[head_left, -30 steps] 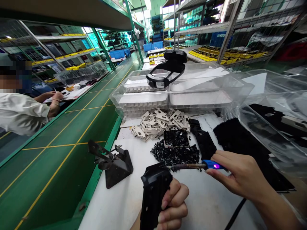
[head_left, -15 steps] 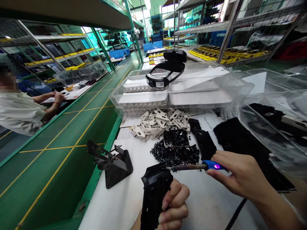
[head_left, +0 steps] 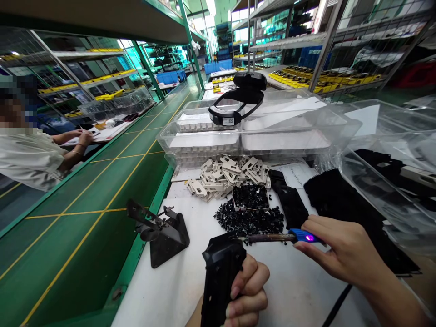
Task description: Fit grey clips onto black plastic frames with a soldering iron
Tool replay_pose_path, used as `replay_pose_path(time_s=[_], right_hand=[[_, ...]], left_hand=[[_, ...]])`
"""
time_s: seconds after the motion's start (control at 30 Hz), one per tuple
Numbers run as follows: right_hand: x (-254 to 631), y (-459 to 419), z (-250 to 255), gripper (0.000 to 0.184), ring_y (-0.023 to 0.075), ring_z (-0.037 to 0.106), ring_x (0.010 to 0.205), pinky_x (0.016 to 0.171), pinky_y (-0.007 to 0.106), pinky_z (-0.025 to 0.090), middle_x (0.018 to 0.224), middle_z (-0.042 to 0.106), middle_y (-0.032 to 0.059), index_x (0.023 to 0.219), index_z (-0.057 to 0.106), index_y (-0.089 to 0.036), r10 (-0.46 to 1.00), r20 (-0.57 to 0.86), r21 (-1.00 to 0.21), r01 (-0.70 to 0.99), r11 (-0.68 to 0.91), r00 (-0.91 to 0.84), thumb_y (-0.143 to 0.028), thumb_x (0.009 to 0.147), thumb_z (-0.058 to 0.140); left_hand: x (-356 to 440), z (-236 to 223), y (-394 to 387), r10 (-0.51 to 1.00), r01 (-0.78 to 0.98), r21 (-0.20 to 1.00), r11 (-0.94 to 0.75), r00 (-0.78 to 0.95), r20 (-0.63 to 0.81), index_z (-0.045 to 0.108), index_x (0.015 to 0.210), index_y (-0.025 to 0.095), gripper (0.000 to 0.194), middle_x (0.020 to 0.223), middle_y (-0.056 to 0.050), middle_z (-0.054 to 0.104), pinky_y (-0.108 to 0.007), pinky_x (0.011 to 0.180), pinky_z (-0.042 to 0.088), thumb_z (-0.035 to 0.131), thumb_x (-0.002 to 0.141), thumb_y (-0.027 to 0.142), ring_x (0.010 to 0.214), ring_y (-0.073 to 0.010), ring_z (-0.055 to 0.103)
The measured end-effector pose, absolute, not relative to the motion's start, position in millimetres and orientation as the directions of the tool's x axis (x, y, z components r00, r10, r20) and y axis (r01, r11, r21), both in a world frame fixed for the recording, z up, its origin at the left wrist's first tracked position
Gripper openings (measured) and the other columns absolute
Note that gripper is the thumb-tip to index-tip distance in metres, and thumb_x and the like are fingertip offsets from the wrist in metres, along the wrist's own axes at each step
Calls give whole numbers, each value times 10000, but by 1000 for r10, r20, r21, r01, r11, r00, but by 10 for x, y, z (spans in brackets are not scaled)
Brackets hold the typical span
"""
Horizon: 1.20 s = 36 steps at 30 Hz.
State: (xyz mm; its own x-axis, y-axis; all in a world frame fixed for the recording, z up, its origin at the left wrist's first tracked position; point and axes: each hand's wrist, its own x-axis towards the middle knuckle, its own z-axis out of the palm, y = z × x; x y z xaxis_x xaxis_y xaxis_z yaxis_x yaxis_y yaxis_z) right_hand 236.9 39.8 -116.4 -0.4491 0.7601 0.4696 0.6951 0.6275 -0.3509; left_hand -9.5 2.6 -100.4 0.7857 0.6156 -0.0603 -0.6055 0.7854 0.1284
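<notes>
My left hand (head_left: 247, 290) grips a black moulded plastic part (head_left: 221, 277) upright at the bottom centre of the view. My right hand (head_left: 340, 250) holds a soldering iron (head_left: 272, 237) with a blue handle showing a small purple light. Its dark metal tip reaches the top edge of the black part and appears to touch it. Just beyond the tip lies a heap of small black plastic pieces (head_left: 248, 222), and a small tray of similar pieces (head_left: 250, 197) stands behind that. Further back is a pile of beige plastic parts (head_left: 226, 178).
A black soldering iron stand (head_left: 158, 234) sits on the white bench top (head_left: 170, 290) left of my hands. Clear plastic trays (head_left: 200, 141) with a black headband magnifier (head_left: 238, 102) on top stand behind. Black parts fill a clear bin (head_left: 384, 177) at right. A co-worker (head_left: 29, 159) works across the green conveyor belt (head_left: 95, 200).
My hands and the iron have barely moved, and the view has shifted only slightly. The co-worker across the belt has moved a little, with the upper body more upright.
</notes>
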Motion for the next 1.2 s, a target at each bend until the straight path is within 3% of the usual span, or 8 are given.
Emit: replay_pose_path(time_s=[0.13, 0.27, 0.47, 0.67, 0.8, 0.97, 1.07, 1.2], right_hand=[[2291, 326, -1113, 473, 112, 463, 470, 466, 236, 346, 575, 494, -23, 686, 536, -213, 827, 500, -510, 684, 521, -256, -621, 921, 486], [2039, 463, -953, 369, 147, 540, 450, 443, 242, 386, 540, 603, -14, 732, 653, -220, 880, 443, -639, 750, 174, 174, -571, 845, 635], [1399, 1340, -843, 330, 225, 623, 630, 544, 302, 387, 649, 671, 52, 740, 707, -213, 934, 354, -473, 850, 230, -56, -425, 919, 529], [930, 1849, -1129, 285, 170, 651, 808, 753, 363, 529, 972, 681, 45, 1116, 639, -172, 969, 218, -449, 870, 204, -115, -391, 938, 598], [898, 1864, -1171, 247, 176, 656, 841, 783, 382, 537, 960, 678, 38, 1038, 651, -161, 974, 196, -508, 837, 202, -116, -383, 945, 593], [1133, 1566, -954, 295, 251, 632, 976, 859, 391, 474, 1015, 709, 76, 1063, 689, -165, 944, 326, -657, 705, 267, -54, -370, 858, 635], [1351, 1126, -818, 446, 218, 626, 676, 600, 312, 468, 735, 687, 37, 1107, 695, -149, 942, 332, -768, 593, 242, 46, -491, 835, 607], [1464, 543, -752, 568, 87, 255, 316, 347, 224, 170, 356, 347, -102, 1223, 611, -87, 998, 7, -997, 81, 2, 63, -497, 833, 652]], left_hand=[[-146, -1058, 86, 802, -776, 204, 597, 581, -139, 469, 496, 158, 417, 527, 52, 373, -103, 200, 201, 705, 786, 341, 322, -23, 308], [-225, -1078, 185, 805, -752, 375, 542, 337, -488, 550, 590, 176, 475, 473, 34, 455, -203, 361, 396, 598, 834, 580, 363, -92, 443], [-311, -1053, 202, 755, -686, 423, 592, 287, -590, 651, 935, 173, 547, 523, 0, 589, -396, 580, 546, 553, 789, 691, 493, -209, 601], [-432, -1075, 168, 846, -716, 513, 473, 206, -492, 604, 982, 143, 277, 743, -73, 671, -374, 619, 535, 582, 783, 335, 662, -240, 657], [-473, -1113, 163, 879, -701, 585, 406, 126, -460, 580, 1045, 168, 335, 854, -62, 675, -316, 538, 521, 628, 715, 211, 719, -228, 654], [-457, -1106, 166, 901, -668, 647, 368, 84, -425, 587, 1057, 169, 367, 845, -56, 662, -257, 433, 486, 695, 719, 261, 696, -222, 653], [-417, -1109, 174, 915, -663, 676, 323, 37, -402, 605, 988, 152, 349, 747, -29, 642, -209, 355, 401, 752, 716, 315, 535, -160, 597], [-306, -1142, 170, 921, -687, 679, 259, -36, -388, 599, 1049, 169, 381, 778, -26, 675, -210, 411, 431, 755, 754, 353, 541, -141, 608]])
